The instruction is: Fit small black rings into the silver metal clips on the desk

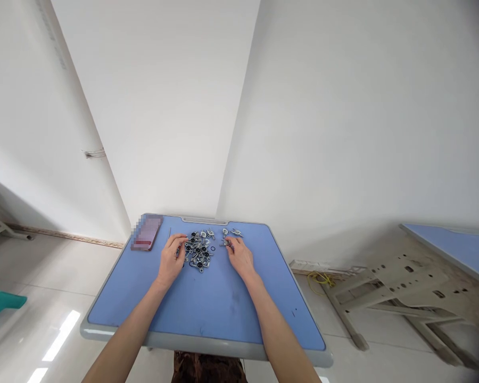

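Note:
A pile of small silver metal parts with black round pieces [199,252] lies on the blue desk [207,308], between my two hands. At the pile's left edge is my left hand [173,259], its fingers curled toward the thumb; a bit of something dark and metallic shows between them, too small to make out. On the other side, my right hand [240,258] pinches a small metal part [224,243] at its fingertips, close to the desktop. Just beyond that hand lie a few separate metal parts [236,232]. A small black ring [213,248] rests at the pile's right side.
A phone [147,233] lies at the desk's back left, with a thin metal rod [168,233] near it. White walls stand behind the desk. To the right is another blue-topped desk [455,244]; a green stool [2,303] is at the left.

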A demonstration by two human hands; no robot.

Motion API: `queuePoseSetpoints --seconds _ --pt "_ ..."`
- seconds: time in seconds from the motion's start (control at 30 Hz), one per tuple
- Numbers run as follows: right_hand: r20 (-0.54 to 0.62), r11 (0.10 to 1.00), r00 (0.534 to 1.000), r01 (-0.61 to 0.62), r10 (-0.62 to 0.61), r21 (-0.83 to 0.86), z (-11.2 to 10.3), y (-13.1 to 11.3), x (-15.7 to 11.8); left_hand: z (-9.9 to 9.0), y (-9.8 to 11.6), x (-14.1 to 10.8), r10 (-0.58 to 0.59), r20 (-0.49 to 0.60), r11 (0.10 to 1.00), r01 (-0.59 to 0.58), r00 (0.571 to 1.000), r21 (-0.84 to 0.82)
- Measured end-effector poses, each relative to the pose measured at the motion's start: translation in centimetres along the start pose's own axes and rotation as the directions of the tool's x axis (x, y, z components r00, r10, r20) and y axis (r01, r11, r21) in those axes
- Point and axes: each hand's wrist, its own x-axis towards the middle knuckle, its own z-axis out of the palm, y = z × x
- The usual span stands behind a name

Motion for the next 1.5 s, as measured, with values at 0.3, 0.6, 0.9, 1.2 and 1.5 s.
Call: queuePoseSetpoints --seconds 0.3,0.6,0.9,1.2,1.5 --pt "0.257 0.993 0.966 -0.010 -0.022 0.120 -2.9 -0.3 -1.9 0.3 1.3 -0.7 0.215 0.219 0.963 -0.244 0.952 0.113" --pt "0.437 0.963 0.876 0.098 -0.204 0.253 -3.0 -2.8 -3.4 0.9 2.7 -1.8 0.360 0.470 0.888 -0.450 0.806 0.091" --pt "0.489 0.939 0.827 0.123 -0.276 0.322 -1.9 -4.5 -4.5 1.9 2.6 -2.4 0.349 0.659 0.828 -0.548 0.666 0.116" --pt "0.308 0.782 0.940 -0.079 -0.148 0.618 -2.9 -2.2 -2.9 2.1 2.8 -2.8 0.290 0.698 0.845 -0.517 0.655 0.135" --pt "0.177 0.422 0.938 -0.296 0.299 0.857 -1.7 -1.1 -1.5 1.9 3.1 -2.6 0.264 0.702 0.880 -0.463 0.662 0.106"
